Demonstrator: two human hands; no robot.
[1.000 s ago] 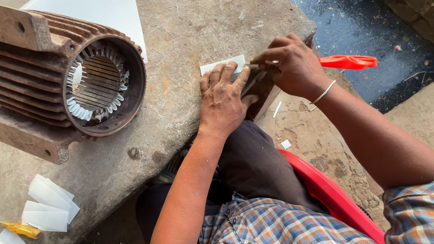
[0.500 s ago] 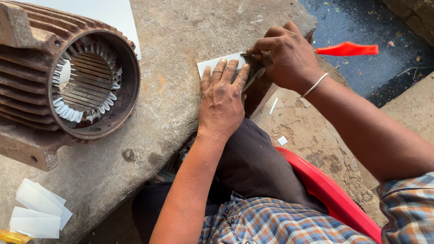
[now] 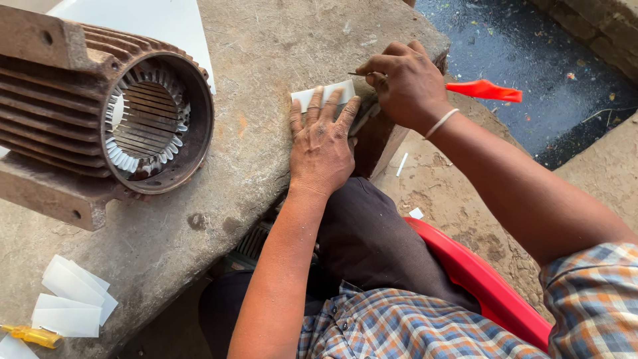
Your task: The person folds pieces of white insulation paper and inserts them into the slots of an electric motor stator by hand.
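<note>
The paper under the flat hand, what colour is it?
White. The paper lies on the stone slab under the left hand; the head view shows it.

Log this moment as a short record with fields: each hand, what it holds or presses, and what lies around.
left hand: flat, fingers spread, pressing a white paper strip onto the stone slab
right hand: closed around a thin metal tool at the strip's edge; tool type unclear
motor housing: rusty, ribbed, open end showing white slot liners, on the slab to the left
cut white strips: piled at the slab's near-left corner
red plastic piece: beyond the right hand
seat: red chair
</note>
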